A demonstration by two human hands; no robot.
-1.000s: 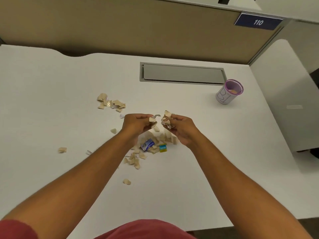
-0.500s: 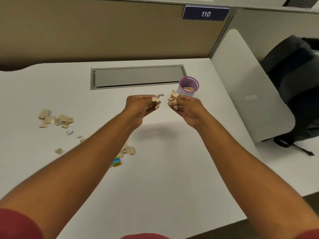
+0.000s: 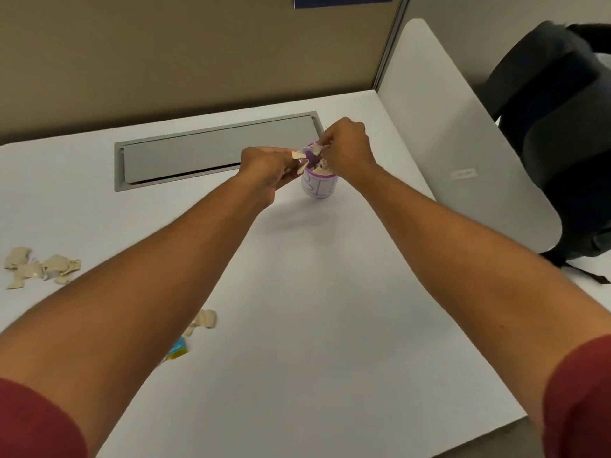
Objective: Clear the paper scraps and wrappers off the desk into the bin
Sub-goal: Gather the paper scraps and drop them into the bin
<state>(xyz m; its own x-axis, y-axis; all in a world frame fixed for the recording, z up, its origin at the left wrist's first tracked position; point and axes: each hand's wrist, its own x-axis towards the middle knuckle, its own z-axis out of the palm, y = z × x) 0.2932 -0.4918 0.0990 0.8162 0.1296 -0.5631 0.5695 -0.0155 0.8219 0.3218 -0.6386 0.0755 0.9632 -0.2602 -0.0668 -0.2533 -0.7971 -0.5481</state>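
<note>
- Head view: my left hand (image 3: 264, 168) is at the rim of the small purple-rimmed bin (image 3: 319, 186); its fingers (image 3: 287, 171) are pinched closed on a tan paper scrap (image 3: 298, 156).
- My right hand (image 3: 347, 150) is directly over the bin's mouth, its fingers curled closed on a bunch of scraps (image 3: 316, 149) that reach down to the rim.
- The bin stands upright on the white surface (image 3: 314, 309), just in front of the grey hatch (image 3: 215, 150).
- A cluster of tan scraps (image 3: 39, 266) lies far left on the surface, well apart from the bin.
- More scraps (image 3: 204, 320) and a blue-and-yellow wrapper (image 3: 178, 351) lie just beside my left forearm, partly hidden by it.
- A dark backpack (image 3: 568, 127) sits beyond the white side panel (image 3: 456, 133).
</note>
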